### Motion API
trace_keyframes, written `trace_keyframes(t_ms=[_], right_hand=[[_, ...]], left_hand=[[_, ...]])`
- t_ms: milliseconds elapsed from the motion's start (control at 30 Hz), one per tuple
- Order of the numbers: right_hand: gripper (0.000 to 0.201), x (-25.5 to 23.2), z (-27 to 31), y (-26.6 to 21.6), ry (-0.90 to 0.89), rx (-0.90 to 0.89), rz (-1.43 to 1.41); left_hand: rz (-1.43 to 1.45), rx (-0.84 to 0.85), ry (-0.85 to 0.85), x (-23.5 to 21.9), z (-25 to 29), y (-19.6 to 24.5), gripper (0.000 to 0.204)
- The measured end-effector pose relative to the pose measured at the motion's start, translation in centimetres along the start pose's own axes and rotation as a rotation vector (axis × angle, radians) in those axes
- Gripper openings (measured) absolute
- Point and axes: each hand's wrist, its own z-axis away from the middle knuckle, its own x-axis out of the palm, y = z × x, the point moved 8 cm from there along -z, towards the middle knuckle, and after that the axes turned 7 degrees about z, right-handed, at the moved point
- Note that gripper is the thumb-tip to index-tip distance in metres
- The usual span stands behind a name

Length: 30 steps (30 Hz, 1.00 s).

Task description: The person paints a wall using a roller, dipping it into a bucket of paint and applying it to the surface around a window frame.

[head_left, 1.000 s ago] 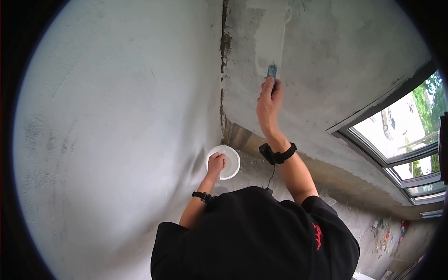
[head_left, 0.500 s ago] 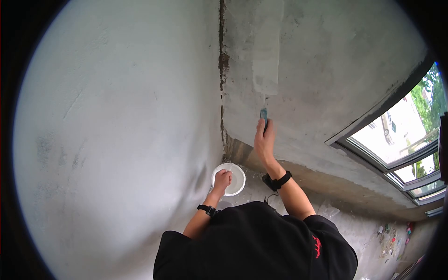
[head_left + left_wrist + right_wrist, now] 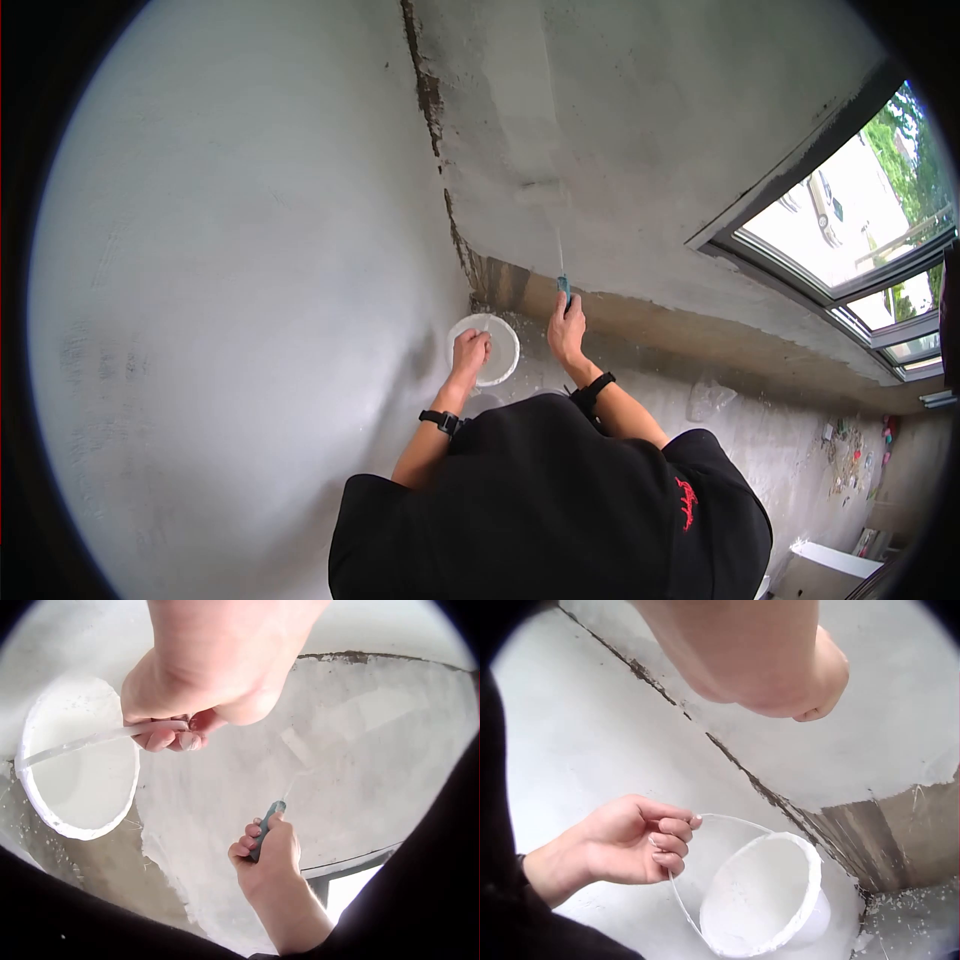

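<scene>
My left hand [image 3: 471, 352] grips the thin white handle of a white bucket [image 3: 815, 862], fingers curled round it. The bucket's rim is coated in white, and pale paint shows inside in the left wrist view. My right hand [image 3: 566, 330] holds the teal handle of a small paint roller [image 3: 298, 747], thumb along the grip. A thin wire frame joins that handle to the white roller sleeve, which lies against the grey wall [image 3: 640, 150] below a pale painted strip [image 3: 520, 90]. In the right wrist view my right fingers and the roller are hidden behind the forearm.
A dark, ragged crack [image 3: 428, 95] runs down the corner between the two walls. To the right is a metal-framed window [image 3: 840, 220]. Bare brown concrete [image 3: 650, 325] borders the wall's base. Clear plastic [image 3: 710, 400] and small debris [image 3: 848, 455] lie on the floor.
My right hand has come down the wall towards my body, bringing the roller lower. The left hand keeps its grip on the bucket handle. The head view has shifted slightly.
</scene>
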Motion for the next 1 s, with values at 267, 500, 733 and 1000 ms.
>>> trace_keyframes(t_ms=[267,500,733,1000], right_hand=[[0.044,-2.5,1.9,7.2,0.146,0.134,0.075],[0.039,-10.4,1.8,8.1,0.285,0.046,0.228],[0.036,-17.6,2.0,8.2,0.498,0.046,0.260],[0.034,-18.3,0.5,9.1,0.452,0.003,0.387]], left_hand=[[-0.038,-0.050,-0.043,1.1,0.7,0.0,0.018],[-0.110,-0.078,-0.128,3.3,1.4,-0.2,0.015],[-0.158,-0.135,-0.184,5.9,1.7,-0.8,0.015],[-0.129,-0.102,-0.170,6.9,1.2,-0.6,0.015]])
